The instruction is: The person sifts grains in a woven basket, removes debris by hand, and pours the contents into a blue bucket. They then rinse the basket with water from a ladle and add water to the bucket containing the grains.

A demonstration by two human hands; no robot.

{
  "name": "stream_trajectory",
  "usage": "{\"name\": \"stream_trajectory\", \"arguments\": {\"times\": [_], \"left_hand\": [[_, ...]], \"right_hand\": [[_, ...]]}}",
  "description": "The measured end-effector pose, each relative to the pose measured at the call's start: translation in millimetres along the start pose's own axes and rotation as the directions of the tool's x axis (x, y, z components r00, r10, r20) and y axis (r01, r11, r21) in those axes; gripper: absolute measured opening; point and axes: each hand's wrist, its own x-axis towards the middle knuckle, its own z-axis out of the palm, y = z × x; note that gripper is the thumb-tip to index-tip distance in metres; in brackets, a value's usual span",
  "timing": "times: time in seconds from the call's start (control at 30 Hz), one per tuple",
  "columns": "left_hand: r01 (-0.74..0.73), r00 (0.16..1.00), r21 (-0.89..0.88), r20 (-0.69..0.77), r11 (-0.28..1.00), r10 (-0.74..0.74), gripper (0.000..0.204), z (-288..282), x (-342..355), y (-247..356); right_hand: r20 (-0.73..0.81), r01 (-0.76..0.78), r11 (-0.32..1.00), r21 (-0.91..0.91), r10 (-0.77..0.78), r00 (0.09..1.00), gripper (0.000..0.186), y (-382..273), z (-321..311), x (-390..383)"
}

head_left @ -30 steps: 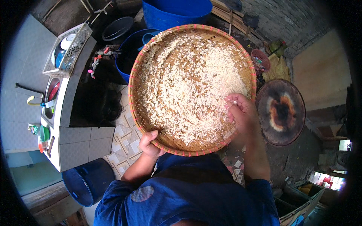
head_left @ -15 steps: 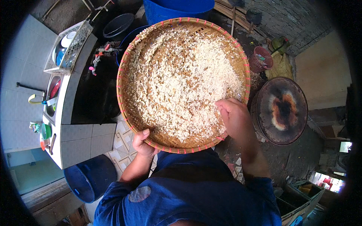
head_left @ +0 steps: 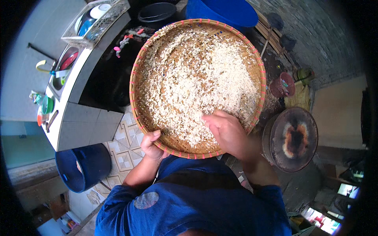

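Observation:
A round woven bamboo winnowing tray [head_left: 143, 126] with pink stitching along its rim is held up in front of my body. Small pale grain-like bits [head_left: 177, 86] cover much of its weave, packed more densely on the right side. My left hand [head_left: 151, 144] grips the near-left rim, thumb on top and the other fingers mostly hidden beneath. Over the near part of the tray is my right hand [head_left: 224, 131], its fingertips pinched together down at the bits. What lies between those fingertips is too small to make out.
To the left, a tiled counter [head_left: 92, 126] holds a sink [head_left: 65, 65] and a dish rack [head_left: 94, 23]. Below it stands a dark blue bin [head_left: 84, 167]. A large blue tub [head_left: 220, 11] sits beyond the tray. On the right are a scorched round lid [head_left: 295, 137] and a reddish basket [head_left: 282, 85].
My right hand has moved left across the bits, from near the right rim toward the tray's middle. The left hand keeps its hold. The surroundings have swung round in the view.

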Motion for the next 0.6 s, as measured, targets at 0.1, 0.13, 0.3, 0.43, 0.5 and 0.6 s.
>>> {"name": "stream_trajectory", "arguments": {"times": [0.1, 0.13, 0.3, 0.43, 0.5, 0.6], "left_hand": [[-0.015, 1.0, -0.022, -0.011, 1.0, 0.015, 0.075, -16.9, 34.9, 21.8], [-0.017, 1.0, -0.027, -0.02, 0.999, 0.016, 0.075, -21.5, 45.4, 21.2], [-0.004, 0.996, 0.047, -0.09, 0.999, 0.008, 0.076, -78.8, 150.2, 39.9], [-0.007, 0.996, 0.042, -0.091, 0.999, 0.011, 0.075, -128.5, 271.5, 37.4], [-0.028, 0.995, 0.048, -0.098, 0.998, 0.033, 0.075, -147.9, 326.6, 19.5], [-0.037, 0.993, 0.042, -0.11, 0.998, 0.042, 0.074, -172.2, 386.3, -5.1]], "right_hand": [[-0.243, -0.012, 1.0, 0.001, 0.012, 0.97, 0.016, 5.1, 10.0, 52.9], [-0.23, -0.063, 0.996, 0.058, 0.075, 0.97, 0.016, 10.7, 8.2, 64.5], [-0.159, -0.121, 0.993, -0.005, 0.118, 0.98, 0.013, 62.6, 45.0, 161.9], [-0.327, -0.254, 0.96, -0.119, 0.204, 0.923, 0.012, 138.0, 54.9, 264.7], [-0.298, -0.321, 0.94, -0.117, 0.275, 0.914, 0.013, 184.3, 48.1, 305.9], [-0.255, -0.299, 0.943, -0.143, 0.257, 0.932, 0.014, 246.8, 55.0, 346.9]]}}
